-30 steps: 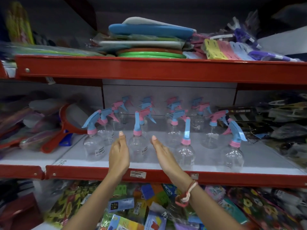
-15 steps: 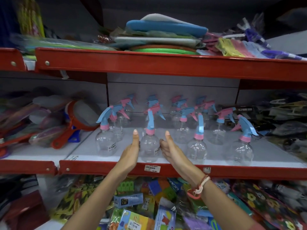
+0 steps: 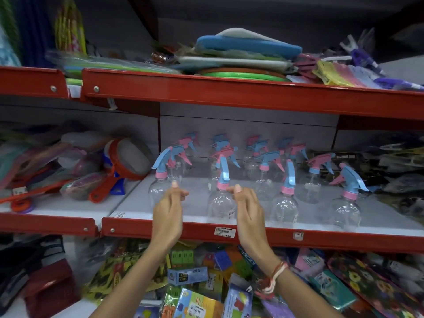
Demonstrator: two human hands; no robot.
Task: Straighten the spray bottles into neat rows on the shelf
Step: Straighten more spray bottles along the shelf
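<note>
Clear spray bottles with pink and blue trigger heads stand on the middle shelf (image 3: 321, 238), in loose rows running back to the wall. The front row has a left bottle (image 3: 154, 193), a middle bottle (image 3: 220, 207), a third bottle (image 3: 285, 207) and a far-right bottle (image 3: 346, 211). The nozzles point different ways. My left hand (image 3: 168, 214) is against the left bottle's right side, fingers loosely curled. My right hand (image 3: 249, 214) is just right of the middle bottle, with its thumb at the pink collar. Neither hand grips a bottle.
A red-rimmed strainer (image 3: 128, 159) and wrapped goods crowd the shelf section to the left. Dark packaged items (image 3: 401, 161) lie to the right. The upper shelf edge (image 3: 229, 92) hangs close above the nozzles. Packets (image 3: 195, 301) fill the shelf below.
Both hands flanked the middle front bottle before. They have spread apart, the left one shifting toward the left bottle, and the fingers have curled. The camera has moved closer.
</note>
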